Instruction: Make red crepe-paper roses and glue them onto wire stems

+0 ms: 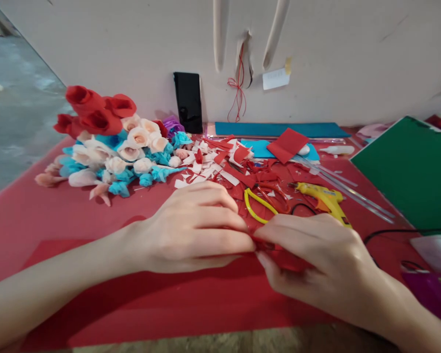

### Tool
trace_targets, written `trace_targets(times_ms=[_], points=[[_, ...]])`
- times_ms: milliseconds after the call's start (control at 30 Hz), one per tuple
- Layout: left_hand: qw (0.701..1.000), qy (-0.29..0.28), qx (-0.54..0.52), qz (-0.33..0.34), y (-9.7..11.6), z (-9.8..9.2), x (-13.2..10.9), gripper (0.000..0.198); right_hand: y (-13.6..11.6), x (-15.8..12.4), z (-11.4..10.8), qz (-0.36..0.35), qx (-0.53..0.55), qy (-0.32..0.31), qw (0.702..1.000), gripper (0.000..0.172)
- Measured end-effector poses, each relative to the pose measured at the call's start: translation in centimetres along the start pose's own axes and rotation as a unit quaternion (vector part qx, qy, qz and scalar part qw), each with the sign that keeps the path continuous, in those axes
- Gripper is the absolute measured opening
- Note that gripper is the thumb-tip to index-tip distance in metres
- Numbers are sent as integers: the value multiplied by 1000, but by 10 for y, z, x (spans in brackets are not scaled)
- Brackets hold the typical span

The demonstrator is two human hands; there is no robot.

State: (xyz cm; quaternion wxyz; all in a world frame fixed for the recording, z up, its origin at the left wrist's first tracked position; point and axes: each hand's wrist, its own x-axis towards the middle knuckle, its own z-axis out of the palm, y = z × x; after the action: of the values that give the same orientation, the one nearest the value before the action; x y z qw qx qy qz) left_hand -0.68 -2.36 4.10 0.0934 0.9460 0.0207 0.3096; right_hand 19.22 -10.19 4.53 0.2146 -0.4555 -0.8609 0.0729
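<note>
My left hand (194, 233) reaches in from the left, its fingers closed around something red that is mostly hidden. Fingertips of my right hand (312, 255) pinch the same small red piece (266, 244), and the two hands nearly touch. The piece looks like red paper, but its shape is blurred. Beneath my hands lies a large red sheet (206, 304) on the red table (7, 220). Just beyond my fingers are yellow-handled pliers or scissors (255, 208) and a yellow glue gun (325, 198).
Paper flowers (132, 142) are piled at the back left. A phone (189, 103) leans on the wall. Paper scraps (224, 162) and a red square (288, 144) lie mid-back. Clear sticks (353, 189), a green board (407, 171) and a black cable (397, 231) are at right.
</note>
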Motion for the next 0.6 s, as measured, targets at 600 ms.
trace_targets(times_ms=[600], points=[[983, 42, 165, 64, 0, 5, -10, 12, 52, -25, -30, 227, -108, 39, 967, 11]])
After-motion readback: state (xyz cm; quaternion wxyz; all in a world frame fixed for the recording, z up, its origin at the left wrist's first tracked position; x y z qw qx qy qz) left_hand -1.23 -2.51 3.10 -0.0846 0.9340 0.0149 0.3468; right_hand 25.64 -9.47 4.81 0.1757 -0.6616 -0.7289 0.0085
